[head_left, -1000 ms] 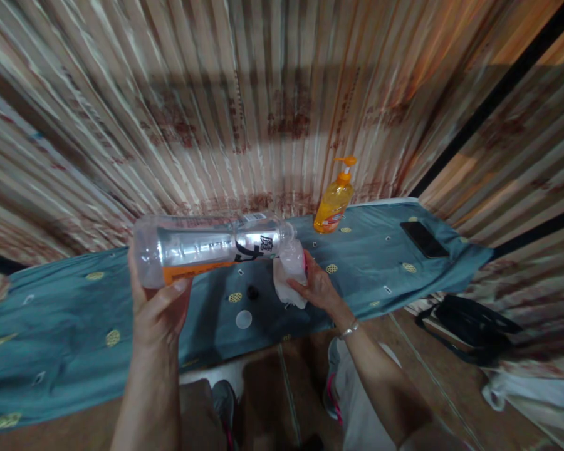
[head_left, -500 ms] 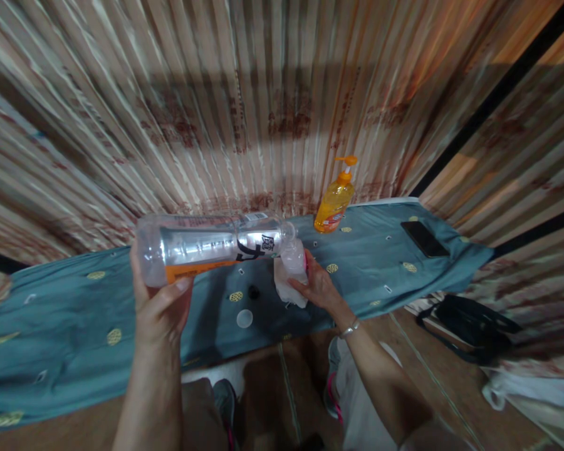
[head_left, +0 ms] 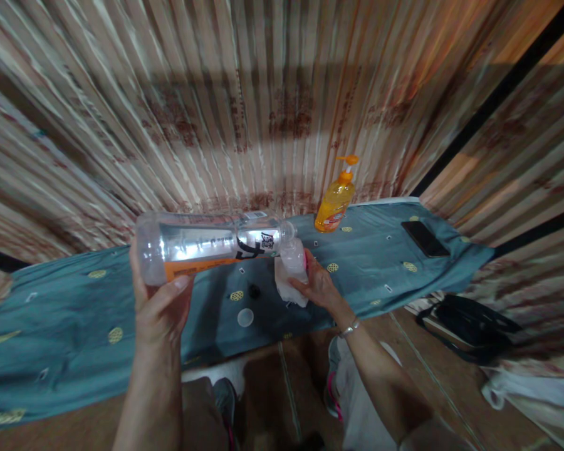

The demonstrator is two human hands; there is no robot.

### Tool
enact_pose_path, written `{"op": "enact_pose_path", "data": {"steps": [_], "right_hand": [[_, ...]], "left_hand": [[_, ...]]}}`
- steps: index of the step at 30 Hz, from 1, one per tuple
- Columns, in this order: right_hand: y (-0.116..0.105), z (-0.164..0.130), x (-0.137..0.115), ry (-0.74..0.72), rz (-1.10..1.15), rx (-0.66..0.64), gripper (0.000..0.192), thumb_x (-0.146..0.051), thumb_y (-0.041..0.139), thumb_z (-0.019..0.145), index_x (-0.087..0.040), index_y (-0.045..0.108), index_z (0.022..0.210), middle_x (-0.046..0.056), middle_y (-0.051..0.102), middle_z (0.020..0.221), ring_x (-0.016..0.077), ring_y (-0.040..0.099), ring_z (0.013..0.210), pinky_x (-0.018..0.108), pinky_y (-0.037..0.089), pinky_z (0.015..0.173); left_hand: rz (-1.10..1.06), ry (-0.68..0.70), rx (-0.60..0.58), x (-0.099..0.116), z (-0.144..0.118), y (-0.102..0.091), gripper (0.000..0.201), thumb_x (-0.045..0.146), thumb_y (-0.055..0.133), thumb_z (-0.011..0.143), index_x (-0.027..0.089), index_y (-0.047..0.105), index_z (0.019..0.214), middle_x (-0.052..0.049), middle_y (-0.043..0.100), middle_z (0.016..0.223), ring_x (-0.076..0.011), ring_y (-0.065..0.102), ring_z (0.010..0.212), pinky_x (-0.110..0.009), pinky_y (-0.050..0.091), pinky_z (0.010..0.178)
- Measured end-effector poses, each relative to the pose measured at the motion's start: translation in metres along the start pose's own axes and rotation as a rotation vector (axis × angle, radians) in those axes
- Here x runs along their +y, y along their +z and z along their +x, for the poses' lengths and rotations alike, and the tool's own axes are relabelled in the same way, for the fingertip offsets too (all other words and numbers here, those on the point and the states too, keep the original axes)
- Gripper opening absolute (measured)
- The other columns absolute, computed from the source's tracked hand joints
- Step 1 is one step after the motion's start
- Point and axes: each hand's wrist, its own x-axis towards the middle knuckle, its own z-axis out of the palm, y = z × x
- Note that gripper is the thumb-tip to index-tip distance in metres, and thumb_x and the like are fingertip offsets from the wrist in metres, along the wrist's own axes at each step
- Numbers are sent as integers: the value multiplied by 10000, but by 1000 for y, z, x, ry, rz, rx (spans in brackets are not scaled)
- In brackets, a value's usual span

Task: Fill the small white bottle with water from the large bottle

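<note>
My left hand (head_left: pixel 162 297) is wrapped round the base end of a large clear plastic bottle (head_left: pixel 211 241), which has a silver and orange label and lies nearly level in the air. Its open mouth meets the top of a small translucent whitish container (head_left: pixel 289 282) with a bit of pink on its side. Fingers of my right hand (head_left: pixel 317 282) grip this container from the right, low over the teal cloth. Any liquid passing between the two is too unclear to make out. Left of the container lie a small black cap (head_left: pixel 254 291) and a round translucent lid (head_left: pixel 245 317).
An orange pump bottle (head_left: pixel 334 203) stands at the back of the cloth-covered table (head_left: pixel 75 313). A dark phone (head_left: pixel 424 238) lies toward the right end. Patterned curtains (head_left: pixel 244 113) hang close behind. On the floor at right is a black bag (head_left: pixel 467 326).
Very little differs. The base of the large bottle is a touch higher, and both hands keep the same hold.
</note>
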Motion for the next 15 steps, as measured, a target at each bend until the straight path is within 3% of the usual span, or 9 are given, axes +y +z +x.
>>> {"op": "enact_pose_path", "data": {"steps": [5, 12, 15], "right_hand": [[0, 0, -1, 2, -3, 6, 872, -445, 770, 876, -155, 386, 1604, 237, 614, 1527, 388, 655, 1349, 570, 537, 1131], [-1, 0, -3, 25, 4, -4, 872, -434, 776, 870, -149, 392, 1600, 236, 630, 1508, 384, 666, 1335, 557, 541, 1127], [-2, 1, -3, 16, 9, -9, 881, -431, 785, 862, -152, 394, 1601, 233, 631, 1507, 383, 661, 1339, 556, 539, 1129]], "left_hand": [[20, 0, 1, 2, -2, 0, 817, 207, 919, 485, 412, 754, 1258, -11, 714, 1416, -381, 529, 1449, -609, 477, 1180], [41, -33, 41, -3, -1, -8, 751, 243, 940, 483, 433, 791, 1194, -11, 763, 1338, -257, 726, 1011, -565, 636, 971], [11, -24, 39, -3, -1, -8, 766, 276, 983, 450, 390, 797, 1185, -37, 767, 1326, -263, 726, 1006, -550, 644, 946]]}}
